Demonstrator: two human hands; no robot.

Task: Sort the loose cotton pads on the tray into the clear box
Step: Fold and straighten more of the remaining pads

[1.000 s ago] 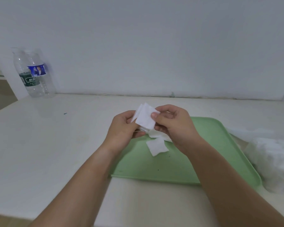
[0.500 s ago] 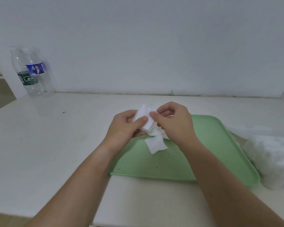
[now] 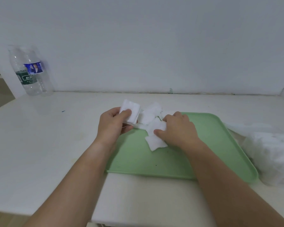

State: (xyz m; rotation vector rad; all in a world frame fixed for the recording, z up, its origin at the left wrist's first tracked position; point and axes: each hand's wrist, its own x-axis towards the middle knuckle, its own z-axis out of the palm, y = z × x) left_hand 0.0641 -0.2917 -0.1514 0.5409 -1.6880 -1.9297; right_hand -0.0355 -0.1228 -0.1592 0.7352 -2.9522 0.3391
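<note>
My left hand [image 3: 115, 126] grips a small stack of white square cotton pads [image 3: 131, 113] just off the far left corner of the green tray [image 3: 211, 145], thumb pressed on the stack's front. My right hand [image 3: 179, 130] is down on the loose cotton pads [image 3: 152, 117] heaped at that corner, with its thumb and fingers curled onto one pad. One more pad [image 3: 155, 143] lies flat on the tray below the thumb. At the right edge of the view stands the clear box [image 3: 274, 154], full of white pads.
Two clear water bottles [image 3: 31, 71] stand at the back left against the white wall. The white table [image 3: 47, 136] ends in a front edge close to my body. The tray's near half is bare green surface.
My hands have parted. The left hand kept the stack and shifted slightly left; the right hand let go of it and dropped onto the loose pads on the tray.
</note>
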